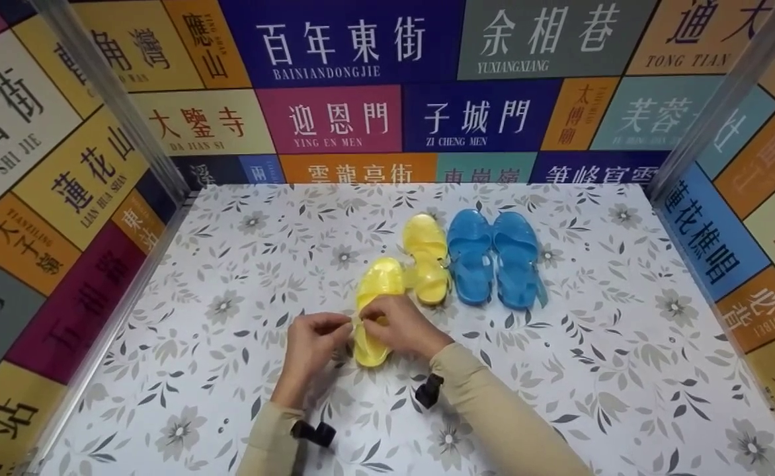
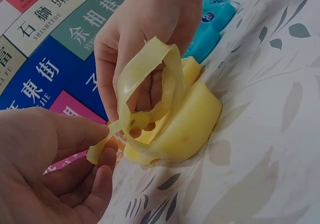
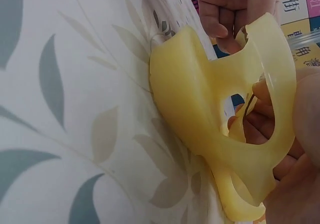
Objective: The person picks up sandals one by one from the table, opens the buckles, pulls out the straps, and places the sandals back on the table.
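Note:
A yellow jelly sandal [image 1: 382, 274] lies on the patterned cloth in the head view, toe pointing away. At its left side both hands meet on the ankle strap. My left hand [image 2: 45, 159] pinches the strap's free end [image 2: 95, 153] between thumb and fingers. Reaching across the sandal, my right hand [image 1: 404, 324] holds the strap by its small buckle [image 2: 139, 120], its fingertips partly hidden behind the strap loop. In the right wrist view the sandal's heel [image 3: 182, 94] rests on the cloth and the strap stands up as a loop.
Another yellow sandal [image 1: 425, 235] lies just beyond, to the right. Beside it are two blue sandals [image 1: 470, 231], side by side. Printed panels [image 1: 334, 125] with Chinese lettering stand around the back and sides of the table [image 1: 599, 370].

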`<action>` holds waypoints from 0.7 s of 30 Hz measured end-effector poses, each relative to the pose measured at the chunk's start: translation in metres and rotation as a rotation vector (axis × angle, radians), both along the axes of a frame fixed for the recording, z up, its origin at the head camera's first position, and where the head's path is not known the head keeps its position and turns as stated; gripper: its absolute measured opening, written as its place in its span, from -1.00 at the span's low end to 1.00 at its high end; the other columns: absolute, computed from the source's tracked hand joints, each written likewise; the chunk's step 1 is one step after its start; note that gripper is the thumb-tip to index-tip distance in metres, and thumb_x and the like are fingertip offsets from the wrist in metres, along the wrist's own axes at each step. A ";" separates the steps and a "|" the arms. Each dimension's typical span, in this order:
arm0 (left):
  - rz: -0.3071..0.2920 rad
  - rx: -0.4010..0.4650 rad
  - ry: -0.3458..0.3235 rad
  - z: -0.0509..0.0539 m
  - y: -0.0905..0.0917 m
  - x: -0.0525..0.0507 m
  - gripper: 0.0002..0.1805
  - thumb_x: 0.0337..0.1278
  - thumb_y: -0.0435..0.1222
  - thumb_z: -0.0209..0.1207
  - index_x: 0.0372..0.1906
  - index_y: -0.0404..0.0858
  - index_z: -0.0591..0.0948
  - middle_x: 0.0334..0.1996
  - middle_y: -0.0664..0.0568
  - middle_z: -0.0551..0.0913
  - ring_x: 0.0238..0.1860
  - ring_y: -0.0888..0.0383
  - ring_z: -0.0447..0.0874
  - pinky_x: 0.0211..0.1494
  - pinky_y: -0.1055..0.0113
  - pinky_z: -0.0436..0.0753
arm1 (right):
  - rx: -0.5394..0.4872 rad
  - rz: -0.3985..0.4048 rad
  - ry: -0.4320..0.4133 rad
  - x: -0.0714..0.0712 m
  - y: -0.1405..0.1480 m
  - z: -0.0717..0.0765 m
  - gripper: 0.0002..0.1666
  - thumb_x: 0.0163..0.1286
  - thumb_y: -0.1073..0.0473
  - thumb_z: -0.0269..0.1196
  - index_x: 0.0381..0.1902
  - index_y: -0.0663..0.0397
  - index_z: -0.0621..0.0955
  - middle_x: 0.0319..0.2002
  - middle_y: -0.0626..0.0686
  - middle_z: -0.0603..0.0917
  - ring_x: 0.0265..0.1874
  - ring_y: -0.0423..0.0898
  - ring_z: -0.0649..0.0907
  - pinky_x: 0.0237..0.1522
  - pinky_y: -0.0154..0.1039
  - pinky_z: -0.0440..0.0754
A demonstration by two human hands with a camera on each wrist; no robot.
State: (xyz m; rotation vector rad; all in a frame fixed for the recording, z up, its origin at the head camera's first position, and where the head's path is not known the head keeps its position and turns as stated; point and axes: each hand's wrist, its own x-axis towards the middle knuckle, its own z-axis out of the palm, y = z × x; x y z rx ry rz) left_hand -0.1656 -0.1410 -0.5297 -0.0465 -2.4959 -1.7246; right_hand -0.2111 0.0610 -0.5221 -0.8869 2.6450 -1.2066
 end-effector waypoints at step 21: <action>-0.028 0.009 -0.007 0.000 0.004 -0.002 -0.91 0.13 -0.40 0.47 -0.25 -0.25 0.87 -0.32 -0.06 0.85 -0.34 0.12 0.79 -0.29 0.40 0.71 | -0.017 0.013 0.017 0.000 0.000 -0.002 -0.79 0.42 0.26 0.31 -0.05 0.16 0.79 -0.10 0.09 0.81 -0.05 -0.02 0.75 0.10 -0.13 0.70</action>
